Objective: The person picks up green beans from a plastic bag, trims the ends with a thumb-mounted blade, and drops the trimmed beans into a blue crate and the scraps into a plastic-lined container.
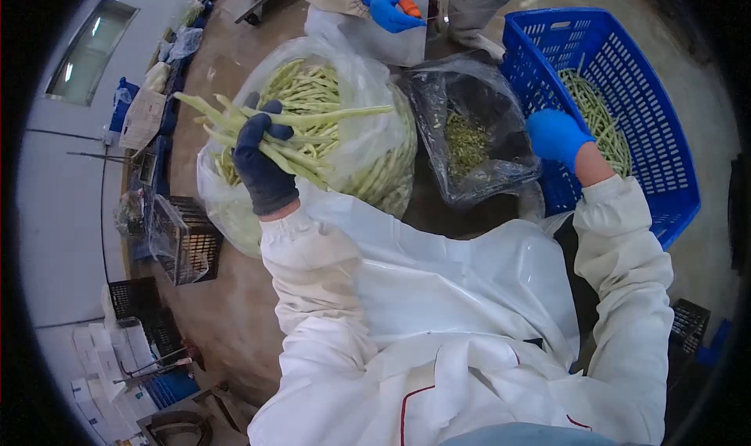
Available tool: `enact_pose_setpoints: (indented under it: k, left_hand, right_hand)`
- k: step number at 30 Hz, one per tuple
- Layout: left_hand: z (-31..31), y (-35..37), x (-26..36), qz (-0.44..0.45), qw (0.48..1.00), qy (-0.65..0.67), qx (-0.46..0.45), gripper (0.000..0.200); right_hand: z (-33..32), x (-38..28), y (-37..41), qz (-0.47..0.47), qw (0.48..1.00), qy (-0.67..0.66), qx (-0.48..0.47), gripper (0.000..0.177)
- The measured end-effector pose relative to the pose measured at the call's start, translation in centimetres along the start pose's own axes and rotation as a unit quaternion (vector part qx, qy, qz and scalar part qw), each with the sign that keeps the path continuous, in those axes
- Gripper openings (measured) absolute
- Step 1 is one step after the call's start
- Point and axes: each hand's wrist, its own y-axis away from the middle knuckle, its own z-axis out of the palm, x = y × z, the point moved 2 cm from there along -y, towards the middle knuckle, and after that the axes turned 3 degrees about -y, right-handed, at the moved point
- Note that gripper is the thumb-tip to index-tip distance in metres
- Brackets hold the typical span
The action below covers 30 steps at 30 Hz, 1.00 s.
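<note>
My left hand (264,155), in a dark glove, is closed around a bunch of long pale green beans (321,119) above a large clear plastic bag (368,94) full of the same beans. My right hand (557,137), in a bright blue glove, is curled closed between a bin lined with dark plastic (508,164) and a blue crate (649,109). Its fingers point away from me, so what they hold, if anything, is hidden. Small green trimmings (467,142) lie in the lined bin. More green beans (598,117) lie inside the blue crate.
Opposite me, a person's blue-gloved hand (389,6) holds something orange-red (409,8). A black crate (195,242) with plastic film stands on the floor to the left. White boxes (109,360) and another black crate (137,301) are at the lower left.
</note>
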Motion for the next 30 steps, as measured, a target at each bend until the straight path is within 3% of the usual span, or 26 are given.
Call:
enact_pose_setpoints:
  k: [2,3,6,9,11,14,18,20,23,24,26,30]
  left_hand:
    - [-0.1,-0.1,-0.1,-0.002,0.999,0.031,-0.015,0.055]
    - [0.1,0.0,-0.4,-0.012,0.998,0.049,-0.026,0.056]
    - [1.5,0.7,-1.5,-0.045,0.994,0.075,-0.064,0.057]
    - [3.5,1.6,-2.9,-0.083,0.989,0.087,-0.088,0.058]
    - [4.6,1.9,-4.4,-0.105,0.982,0.102,-0.120,0.058]
    - [6.9,3.4,-6.8,-0.175,0.974,0.104,-0.102,0.052]
    - [8.8,4.2,-7.7,-0.184,0.976,0.063,-0.102,0.044]
    - [7.6,3.2,-7.4,-0.140,0.987,0.038,-0.072,0.042]
    - [4.0,0.9,-7.1,-0.095,0.994,0.048,-0.018,0.039]
    - [3.5,0.5,-6.4,-0.081,0.995,0.040,0.033,0.039]
    - [2.0,-0.2,-6.2,-0.072,0.996,0.048,-0.022,0.041]
    - [4.7,1.3,-6.4,-0.151,0.986,0.056,-0.042,0.044]
  right_hand:
    - [-0.4,0.9,-0.6,0.016,0.993,-0.048,0.108,0.015]
    - [-1.1,0.5,-1.0,0.016,0.992,-0.080,0.094,0.025]
    - [-2.3,-1.4,-0.4,-0.027,0.969,-0.101,0.225,0.035]
    - [-1.6,-2.3,-1.6,-0.141,0.923,-0.267,0.238,0.042]
    - [-3.4,-5.9,-0.5,-0.130,0.879,-0.445,0.113,0.044]
    - [-3.8,-9.8,1.3,-0.185,0.835,-0.505,0.115,0.043]
    - [-1.7,-10.7,0.7,-0.179,0.756,-0.629,0.008,0.038]
    - [-1.5,-10.1,0.8,-0.158,0.721,-0.673,-0.053,0.037]
    - [-3.3,-9.1,2.5,-0.152,0.625,-0.744,-0.180,0.036]
    - [-3.5,-8.5,2.8,-0.137,0.637,-0.739,-0.172,0.036]
    - [-3.6,-7.0,2.9,-0.106,0.663,-0.725,-0.157,0.036]
    - [-4.7,-3.0,2.8,-0.030,0.778,-0.625,-0.050,0.033]
